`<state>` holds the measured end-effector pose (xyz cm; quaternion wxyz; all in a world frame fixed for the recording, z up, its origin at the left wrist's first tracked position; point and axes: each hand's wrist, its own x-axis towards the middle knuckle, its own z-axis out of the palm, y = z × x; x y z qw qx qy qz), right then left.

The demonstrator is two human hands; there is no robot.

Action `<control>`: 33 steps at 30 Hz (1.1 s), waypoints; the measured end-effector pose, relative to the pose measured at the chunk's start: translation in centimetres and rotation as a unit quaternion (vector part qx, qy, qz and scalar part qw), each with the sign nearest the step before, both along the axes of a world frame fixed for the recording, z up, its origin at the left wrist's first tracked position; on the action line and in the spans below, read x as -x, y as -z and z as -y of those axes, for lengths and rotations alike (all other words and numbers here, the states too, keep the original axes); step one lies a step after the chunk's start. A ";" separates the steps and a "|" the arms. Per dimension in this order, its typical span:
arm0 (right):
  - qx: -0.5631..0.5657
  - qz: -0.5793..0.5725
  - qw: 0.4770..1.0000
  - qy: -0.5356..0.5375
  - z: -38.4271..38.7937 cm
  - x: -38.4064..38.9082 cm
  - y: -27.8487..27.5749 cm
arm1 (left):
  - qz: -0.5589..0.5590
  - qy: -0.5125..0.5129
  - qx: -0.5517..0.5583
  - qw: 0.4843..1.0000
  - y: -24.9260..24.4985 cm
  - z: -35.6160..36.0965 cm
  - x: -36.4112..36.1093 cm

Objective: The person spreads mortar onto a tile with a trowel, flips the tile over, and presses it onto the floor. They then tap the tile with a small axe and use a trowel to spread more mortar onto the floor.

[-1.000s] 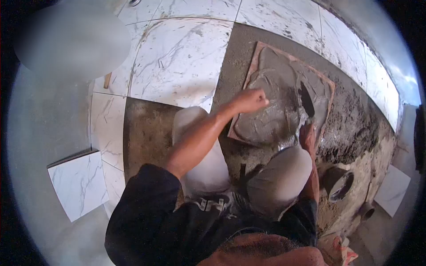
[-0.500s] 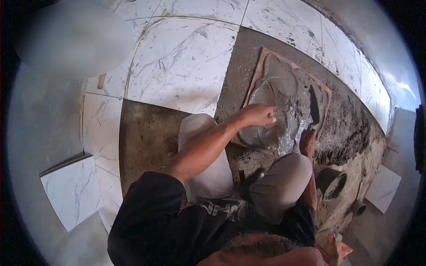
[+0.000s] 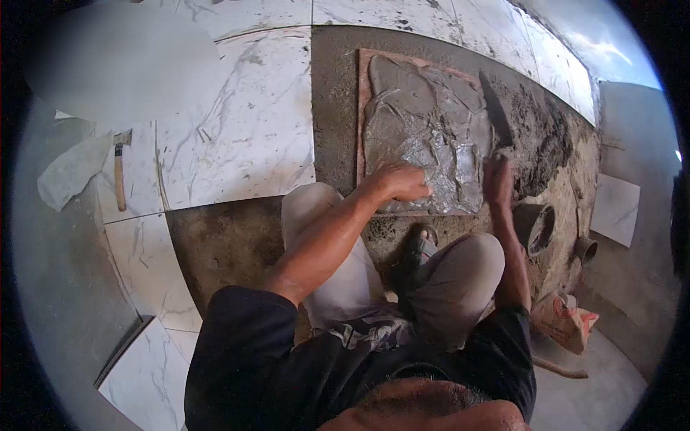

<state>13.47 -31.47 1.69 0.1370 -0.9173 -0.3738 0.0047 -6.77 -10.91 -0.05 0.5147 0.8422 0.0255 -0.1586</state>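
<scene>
A square tile lies with its reddish back up, its face covered in wet grey mortar. Ridges and smears run through the mortar, and reddish tile shows along the left and top edges. My right hand grips a trowel, whose dark, long blade points away from me along the tile's right edge. Over the near part of the mortar, my left hand is curled into a fist, with nothing showing in it.
White marbled tiles cover the floor to the left and beyond. A hammer lies on them at the left. Right of my knee are a pipe opening, a smaller pipe and a crumpled bag. Loose mortar lies beyond the trowel.
The trowel has moved from over the mortar out to the tile's right edge. The mortar surface looks rougher and more ridged. My view has turned, bringing the hammer and bag into sight.
</scene>
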 end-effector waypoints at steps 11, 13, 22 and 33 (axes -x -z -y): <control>-0.067 -0.076 0.995 0.018 0.6 2.9 2.9 | -0.071 -0.122 -0.077 0.987 -0.3 -2.5 1.9; 0.009 -0.052 0.999 0.010 1.9 1.4 5.3 | -0.058 -0.157 -0.096 0.981 1.2 -3.0 1.6; 0.020 -0.152 0.986 0.061 3.2 2.9 6.3 | -0.096 -0.195 -0.138 0.966 2.1 -3.4 2.8; -0.086 -0.379 0.914 0.112 -0.7 1.5 6.3 | -0.178 -0.279 -0.205 0.921 -1.5 -4.5 6.6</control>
